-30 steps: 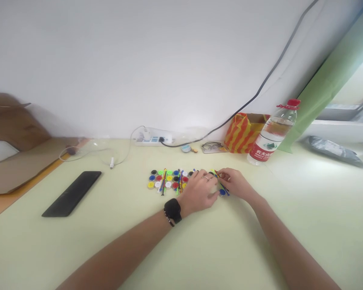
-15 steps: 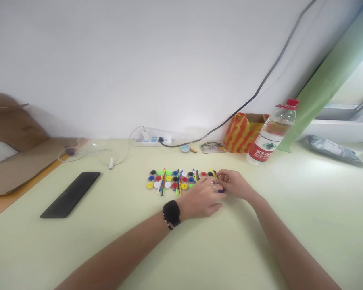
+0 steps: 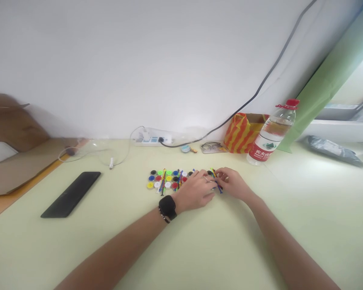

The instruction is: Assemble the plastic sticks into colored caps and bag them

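Note:
Rows of small coloured round pieces lie on the pale green table, with thin coloured sticks lying across them. My left hand, a black watch on its wrist, rests at the right end of the rows with its fingers curled down over the pieces. My right hand is beside it, fingers pinched on a few coloured sticks. The two hands touch over the right end of the rows. What the left fingers hold is hidden.
A black phone lies at the left. At the back stand a power strip with cables, glasses, a striped orange bag and a water bottle. Cardboard sits far left.
My left hand moved back up and left over the right end of the rows. The blue piece seen near my right hand a second ago is out of sight.

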Tool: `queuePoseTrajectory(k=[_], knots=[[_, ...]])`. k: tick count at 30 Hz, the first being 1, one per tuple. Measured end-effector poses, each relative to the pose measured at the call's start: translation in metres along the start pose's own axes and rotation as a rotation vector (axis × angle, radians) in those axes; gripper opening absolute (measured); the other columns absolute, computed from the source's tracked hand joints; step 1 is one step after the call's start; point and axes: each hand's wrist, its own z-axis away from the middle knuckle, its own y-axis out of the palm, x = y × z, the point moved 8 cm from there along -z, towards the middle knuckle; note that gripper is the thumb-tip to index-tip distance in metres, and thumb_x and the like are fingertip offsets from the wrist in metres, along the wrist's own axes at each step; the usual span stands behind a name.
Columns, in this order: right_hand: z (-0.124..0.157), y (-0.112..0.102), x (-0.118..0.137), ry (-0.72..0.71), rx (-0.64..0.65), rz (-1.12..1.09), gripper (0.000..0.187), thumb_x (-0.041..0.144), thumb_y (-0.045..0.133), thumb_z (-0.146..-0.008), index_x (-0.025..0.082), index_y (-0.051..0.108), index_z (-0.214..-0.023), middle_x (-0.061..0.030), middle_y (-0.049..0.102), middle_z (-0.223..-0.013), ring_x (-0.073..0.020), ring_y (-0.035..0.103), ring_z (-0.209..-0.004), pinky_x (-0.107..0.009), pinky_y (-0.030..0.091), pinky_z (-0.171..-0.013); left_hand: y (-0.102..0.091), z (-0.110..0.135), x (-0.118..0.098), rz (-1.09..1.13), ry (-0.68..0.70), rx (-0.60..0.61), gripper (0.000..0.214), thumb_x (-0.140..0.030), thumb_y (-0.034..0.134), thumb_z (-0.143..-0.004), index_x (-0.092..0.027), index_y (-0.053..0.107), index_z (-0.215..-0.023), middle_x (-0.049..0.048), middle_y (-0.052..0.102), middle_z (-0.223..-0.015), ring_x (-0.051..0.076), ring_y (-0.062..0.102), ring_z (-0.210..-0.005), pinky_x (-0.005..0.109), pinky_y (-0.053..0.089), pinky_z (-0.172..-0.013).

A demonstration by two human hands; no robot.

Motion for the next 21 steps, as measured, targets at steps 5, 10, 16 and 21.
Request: queuePoseTrajectory(k=[5,10,16,21], knots=[[0.0008,0.0032,0.0034,-0.045,-0.002,0.074,0.022,0.025,0.058,-0.091,0.023,0.072,-0.109,-0.0076,0.066,-0.104,-0.0186,0.067,-0.076,-0.034,0.054,-0.076,0.0052,0.0023,-0.0004,0.002,0.013,0.006,0.018,-0.027,0.061,-0.094,-0.022,0.068,-0.110,0.0079,0.067,-0.116,0.029,0.051,-0.119,0.044,0.040,-0.098],[0.0004,0.0010,-0.0011,-0.035,-0.006,0.122,0.020,0.023,0.056,-0.093,0.023,0.073,-0.105,-0.0062,0.066,-0.101,-0.0182,0.067,-0.076,-0.034,0.053,-0.075,0.0091,0.0033,-0.0007,-0.022,0.031,0.018,0.013,-0.027,0.059,-0.096,-0.021,0.069,-0.103,0.0078,0.068,-0.109,0.030,0.051,-0.120,0.043,0.041,-0.098],[0.0007,-0.0014,0.0007,-0.073,-0.014,0.131,0.016,0.021,0.056,-0.091,0.022,0.071,-0.098,-0.0059,0.066,-0.097,-0.0186,0.066,-0.077,-0.033,0.053,-0.074,0.0072,0.0032,0.0023,-0.052,0.017,0.029,0.012,-0.026,0.057,-0.096,-0.022,0.068,-0.098,0.0065,0.069,-0.107,0.029,0.052,-0.118,0.043,0.041,-0.095],[0.0010,-0.0014,0.0049,-0.083,-0.025,0.147,0.013,0.022,0.062,-0.087,0.022,0.070,-0.097,-0.0056,0.066,-0.094,-0.0191,0.064,-0.075,-0.034,0.052,-0.071,0.0064,0.0033,0.0019,-0.036,0.011,0.020,0.013,-0.026,0.058,-0.095,-0.022,0.067,-0.104,0.0065,0.068,-0.115,0.029,0.051,-0.120,0.044,0.041,-0.098]])
